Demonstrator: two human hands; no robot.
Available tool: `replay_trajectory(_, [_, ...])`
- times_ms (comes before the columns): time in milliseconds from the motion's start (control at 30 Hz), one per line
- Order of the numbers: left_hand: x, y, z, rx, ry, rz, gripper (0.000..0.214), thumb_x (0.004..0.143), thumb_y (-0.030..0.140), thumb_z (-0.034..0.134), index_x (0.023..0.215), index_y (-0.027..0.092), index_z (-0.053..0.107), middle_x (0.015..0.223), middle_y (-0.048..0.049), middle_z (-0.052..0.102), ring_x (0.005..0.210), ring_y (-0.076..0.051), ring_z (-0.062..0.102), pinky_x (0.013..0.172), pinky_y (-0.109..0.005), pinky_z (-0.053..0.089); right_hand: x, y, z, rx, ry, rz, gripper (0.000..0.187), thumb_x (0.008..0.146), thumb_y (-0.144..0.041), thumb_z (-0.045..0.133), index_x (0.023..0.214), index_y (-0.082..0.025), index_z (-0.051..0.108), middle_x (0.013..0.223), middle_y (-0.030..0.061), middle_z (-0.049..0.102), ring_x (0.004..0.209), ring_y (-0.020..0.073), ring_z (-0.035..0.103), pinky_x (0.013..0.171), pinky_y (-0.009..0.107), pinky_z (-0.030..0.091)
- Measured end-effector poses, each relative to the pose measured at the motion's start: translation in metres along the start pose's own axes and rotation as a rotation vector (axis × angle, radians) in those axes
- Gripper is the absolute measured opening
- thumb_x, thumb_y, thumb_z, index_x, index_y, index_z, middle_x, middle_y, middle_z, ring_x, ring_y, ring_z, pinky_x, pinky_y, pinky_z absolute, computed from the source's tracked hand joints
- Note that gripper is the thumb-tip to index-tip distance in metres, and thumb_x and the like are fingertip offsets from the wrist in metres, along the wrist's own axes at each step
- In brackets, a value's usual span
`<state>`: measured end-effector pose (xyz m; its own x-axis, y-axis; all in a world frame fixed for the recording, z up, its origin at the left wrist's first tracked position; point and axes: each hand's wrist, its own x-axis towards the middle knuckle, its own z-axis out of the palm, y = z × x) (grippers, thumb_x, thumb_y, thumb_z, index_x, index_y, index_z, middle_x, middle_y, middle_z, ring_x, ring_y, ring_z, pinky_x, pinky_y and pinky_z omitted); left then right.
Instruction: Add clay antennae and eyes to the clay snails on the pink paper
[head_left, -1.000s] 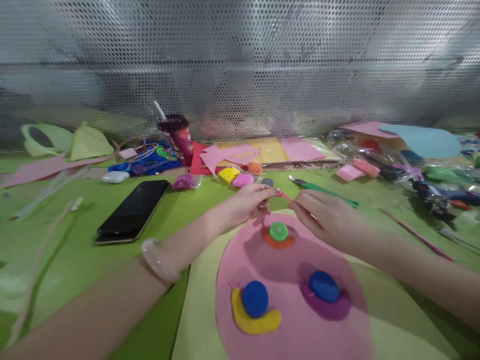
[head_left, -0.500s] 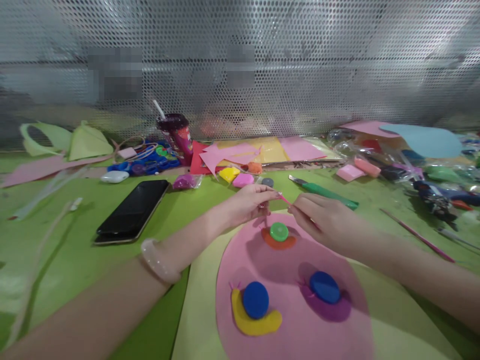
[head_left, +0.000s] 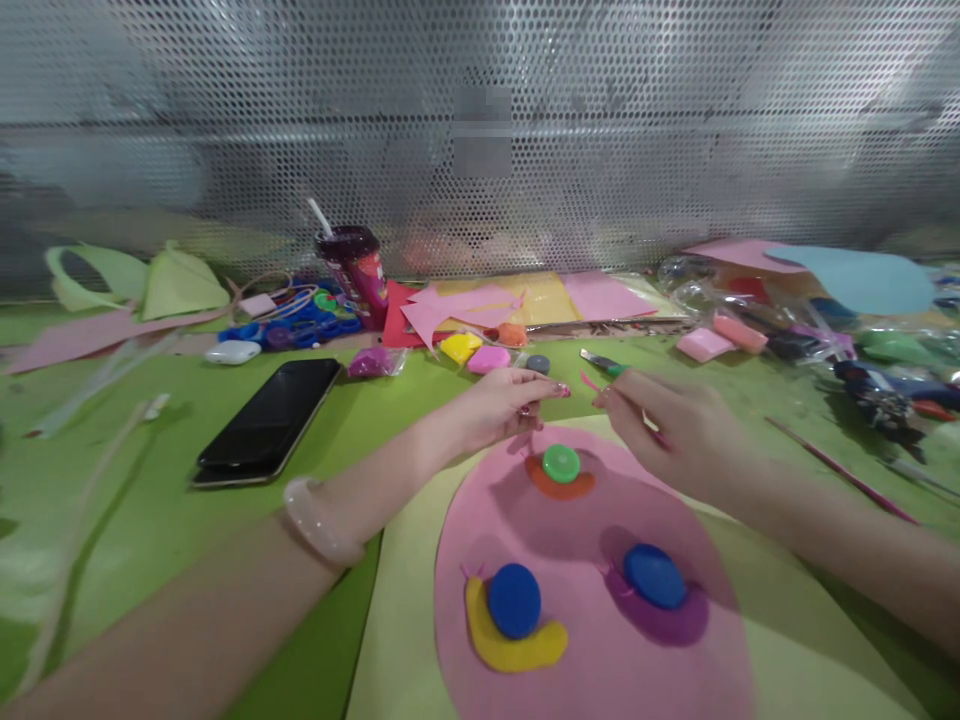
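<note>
My right hand [head_left: 667, 425] is closed, pinching a thin pink clay strip [head_left: 589, 381] that sticks out past its fingertips. To its left, my left hand [head_left: 499, 405] has its fingers pressed together; whether a small pink bit sits at the tips, I cannot tell. Both hands hover over the far edge of a pink paper oval [head_left: 585, 640]. On the oval, a green cap [head_left: 561, 463] rests on an orange clay strip [head_left: 561, 487]. Nearer me, one blue cap [head_left: 514, 600] adjoins a yellow clay snail body [head_left: 517, 655], and another blue cap [head_left: 655, 576] adjoins a purple one [head_left: 671, 622].
A smartphone [head_left: 270, 420] lies left of my hands. Behind stand a dark cup with a straw [head_left: 356, 275], clay lumps [head_left: 489, 359] and paper scraps [head_left: 465, 310]. A craft knife [head_left: 600, 361] lies partly behind my right hand. Plastic bags [head_left: 787, 330] crowd the right.
My right hand has moved right, away from my left hand. The pink strip, earlier stretched between both hands, now shows only in the right one. The left hand has barely moved.
</note>
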<state>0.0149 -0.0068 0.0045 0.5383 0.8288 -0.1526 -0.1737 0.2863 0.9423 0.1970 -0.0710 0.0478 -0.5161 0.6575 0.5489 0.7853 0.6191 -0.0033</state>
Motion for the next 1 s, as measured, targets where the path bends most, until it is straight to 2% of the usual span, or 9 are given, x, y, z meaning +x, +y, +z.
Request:
replay_trajectory(67, [-0.001, 0.001, 0.001, -0.001, -0.009, -0.003, 0.012, 0.073, 0.02, 0.068, 0.072, 0.012, 0.06, 0.057, 0.0047, 0.05, 0.043, -0.002, 0.045, 0.041, -0.015, 0.038, 0.002, 0.002, -0.001, -0.078, -0.12, 0.087, 0.028, 0.088, -0.033, 0.039, 0.073, -0.017, 0.056, 0.064, 0.0035, 0.058, 0.057, 0.0138, 0.052, 0.051, 0.025, 0.034])
replay_trajectory(167, [-0.003, 0.002, 0.002, 0.011, -0.032, -0.008, 0.011, 0.074, 0.021, 0.067, 0.072, 0.013, 0.059, 0.054, 0.0055, 0.047, 0.04, -0.003, 0.041, 0.035, -0.017, 0.035, 0.006, 0.003, -0.001, -0.187, -0.412, 0.167, 0.043, 0.087, -0.049, 0.038, 0.071, -0.017, 0.061, 0.071, 0.0059, 0.062, 0.065, 0.0177, 0.057, 0.052, 0.027, 0.034])
replay_trajectory(267, [-0.005, 0.003, 0.003, 0.037, -0.056, -0.012, 0.01, 0.077, 0.021, 0.063, 0.072, 0.014, 0.057, 0.049, 0.0073, 0.04, 0.035, -0.005, 0.036, 0.029, -0.019, 0.033, 0.009, 0.004, 0.0, -0.218, -0.536, 0.176, 0.046, 0.091, -0.045, 0.035, 0.067, -0.018, 0.062, 0.075, 0.0049, 0.062, 0.067, 0.0168, 0.058, 0.053, 0.026, 0.034])
replay_trajectory(467, [-0.005, 0.003, 0.002, 0.059, -0.079, -0.025, 0.01, 0.078, 0.022, 0.062, 0.072, 0.015, 0.057, 0.048, 0.0076, 0.039, 0.034, -0.005, 0.035, 0.028, -0.02, 0.031, 0.005, 0.014, 0.009, -0.196, -0.489, 0.14, 0.02, 0.086, -0.017, 0.043, 0.08, -0.018, 0.061, 0.083, 0.0053, 0.065, 0.065, 0.0147, 0.058, 0.054, 0.025, 0.036])
replay_trajectory(567, [-0.004, 0.003, 0.003, 0.027, -0.036, -0.02, 0.01, 0.075, 0.02, 0.065, 0.072, 0.014, 0.057, 0.051, 0.0074, 0.042, 0.038, -0.003, 0.037, 0.036, -0.018, 0.034, 0.0, 0.023, 0.014, -0.176, -0.339, 0.179, 0.022, 0.088, -0.015, 0.038, 0.095, -0.015, 0.059, 0.086, 0.0084, 0.066, 0.069, 0.017, 0.061, 0.057, 0.025, 0.039])
replay_trajectory(667, [-0.004, 0.003, 0.004, -0.012, 0.017, -0.034, 0.008, 0.075, 0.017, 0.064, 0.073, 0.013, 0.058, 0.054, 0.0072, 0.044, 0.042, -0.001, 0.04, 0.044, -0.016, 0.038, -0.004, 0.025, 0.016, -0.187, -0.194, 0.246, 0.034, 0.092, -0.021, 0.033, 0.122, -0.013, 0.045, 0.09, 0.0095, 0.067, 0.053, 0.0149, 0.057, 0.047, 0.024, 0.034])
replay_trajectory(800, [-0.004, 0.003, 0.005, -0.016, 0.046, -0.047, 0.008, 0.075, 0.017, 0.062, 0.072, 0.014, 0.056, 0.056, 0.0068, 0.046, 0.041, -0.002, 0.04, 0.041, -0.017, 0.033, -0.004, 0.018, 0.012, -0.217, -0.227, 0.209, 0.05, 0.091, -0.021, 0.032, 0.14, -0.009, 0.025, 0.08, 0.0093, 0.069, 0.04, 0.0131, 0.049, 0.042, 0.025, 0.028])
replay_trajectory(867, [-0.004, 0.003, 0.004, -0.018, 0.049, -0.043, 0.007, 0.076, 0.017, 0.062, 0.073, 0.015, 0.056, 0.056, 0.007, 0.045, 0.04, -0.002, 0.039, 0.041, -0.017, 0.034, -0.003, 0.015, 0.01, -0.238, -0.247, 0.188, 0.051, 0.09, -0.019, 0.033, 0.139, -0.008, 0.028, 0.079, 0.0101, 0.069, 0.047, 0.0156, 0.055, 0.043, 0.025, 0.032])
replay_trajectory(1000, [-0.005, 0.004, 0.006, -0.012, 0.073, -0.03, 0.007, 0.075, 0.015, 0.062, 0.072, 0.014, 0.055, 0.052, 0.008, 0.04, 0.041, -0.003, 0.036, 0.044, -0.018, 0.036, -0.001, 0.014, 0.007, -0.257, -0.262, 0.045, 0.043, 0.083, -0.006, 0.035, 0.121, -0.014, 0.054, 0.097, 0.0097, 0.068, 0.081, 0.0201, 0.064, 0.062, 0.028, 0.046])
